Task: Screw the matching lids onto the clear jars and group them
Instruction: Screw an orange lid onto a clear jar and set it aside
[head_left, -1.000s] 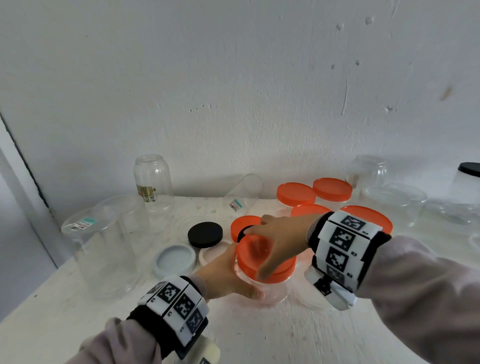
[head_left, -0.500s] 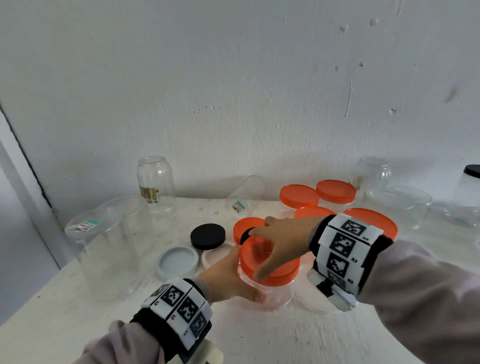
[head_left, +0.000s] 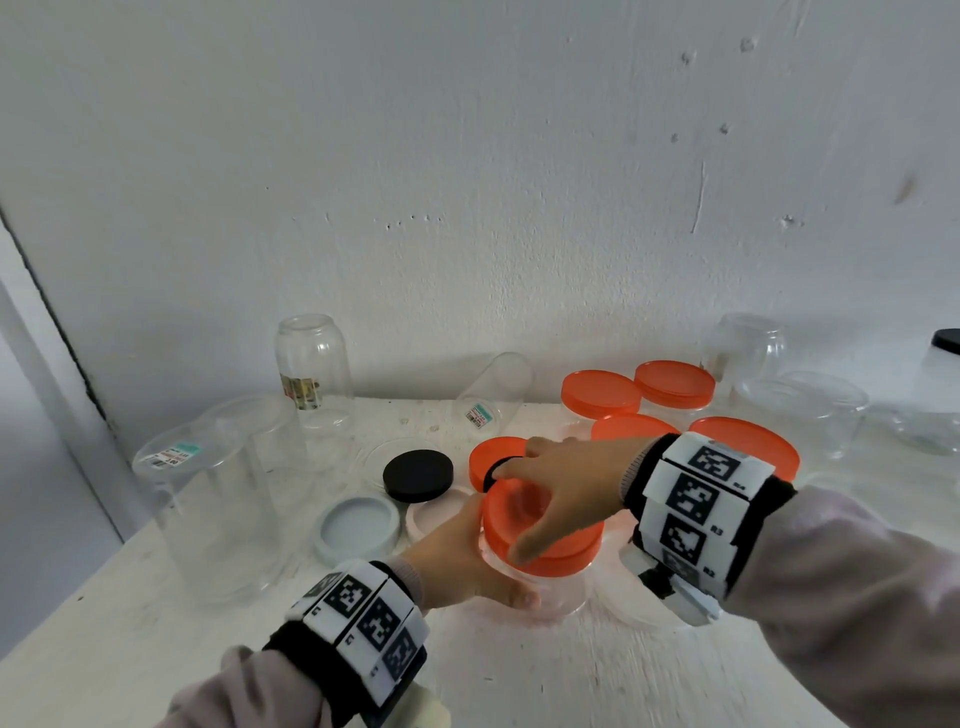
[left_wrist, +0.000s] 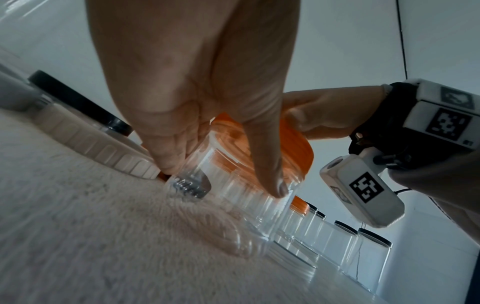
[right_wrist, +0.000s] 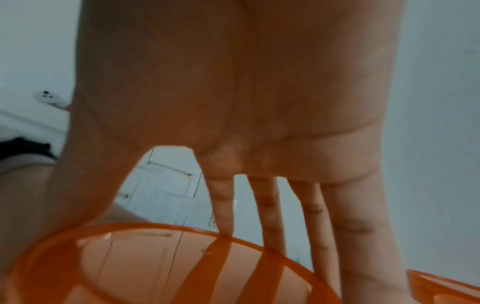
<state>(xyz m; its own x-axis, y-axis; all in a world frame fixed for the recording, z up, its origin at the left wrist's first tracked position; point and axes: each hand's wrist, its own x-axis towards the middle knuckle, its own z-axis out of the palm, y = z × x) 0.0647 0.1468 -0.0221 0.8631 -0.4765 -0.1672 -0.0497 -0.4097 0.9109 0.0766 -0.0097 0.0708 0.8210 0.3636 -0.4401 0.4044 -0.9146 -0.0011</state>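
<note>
A short clear jar (head_left: 563, 592) stands on the white table near its middle. My left hand (head_left: 483, 566) grips its wall from the left, thumb across the front. An orange lid (head_left: 566, 551) sits on the jar's mouth. My right hand (head_left: 524, 512) comes over from the right and grips this lid, thumb on the near rim and fingers on the far rim. The left wrist view shows the left hand (left_wrist: 221, 174) round the ribbed jar (left_wrist: 249, 197) under the lid (left_wrist: 298, 148). In the right wrist view the fingers (right_wrist: 270, 216) spread over the lid (right_wrist: 155, 267).
Several orange-lidded jars (head_left: 675, 387) are grouped at the back right. Loose lids lie left of the hands: black (head_left: 418, 475), grey (head_left: 358, 525), pale (head_left: 436, 512), orange (head_left: 480, 460). Big upturned clear jars (head_left: 218, 509) stand at the left, more clear jars (head_left: 800, 415) at the right. The wall is close behind.
Hardly anything differs: both hands stay on the jar and the orange lid in the same place, and the view has shifted slightly.
</note>
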